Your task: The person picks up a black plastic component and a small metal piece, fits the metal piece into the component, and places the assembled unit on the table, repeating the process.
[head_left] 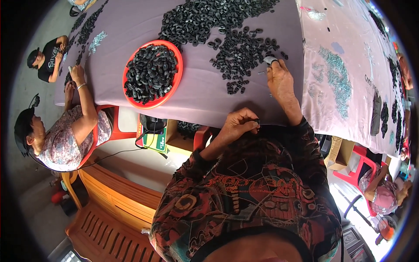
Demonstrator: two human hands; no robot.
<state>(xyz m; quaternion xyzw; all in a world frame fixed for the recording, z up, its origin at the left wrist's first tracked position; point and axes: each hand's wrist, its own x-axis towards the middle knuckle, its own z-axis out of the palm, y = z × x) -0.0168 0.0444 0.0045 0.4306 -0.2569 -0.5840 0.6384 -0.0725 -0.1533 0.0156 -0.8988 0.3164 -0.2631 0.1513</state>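
Observation:
Close to my body, at the table's near edge, my left hand [240, 125] pinches a small black plastic part [257, 122] between thumb and fingertips. My right hand [281, 83] is farther out on the cloth, its fingers curled down. A pale grey bit [270, 59] shows at its fingertips; whether it is held or wrapped round a finger is unclear. Small silvery pieces [262, 73] lie just left of that hand. Beyond both hands spreads a large heap of black plastic parts [238, 54]. A red basin [180, 78] to the left is full of similar black pieces, seemingly joined up.
A mauve cloth [200, 94] covers my table. On the right, a pink-covered table [323, 118] bears a silvery-blue pile [338, 83]. A seated person [65, 135] works at the left, another [50, 59] beyond. Behind are a wooden bench [113, 218] and cardboard boxes [339, 153].

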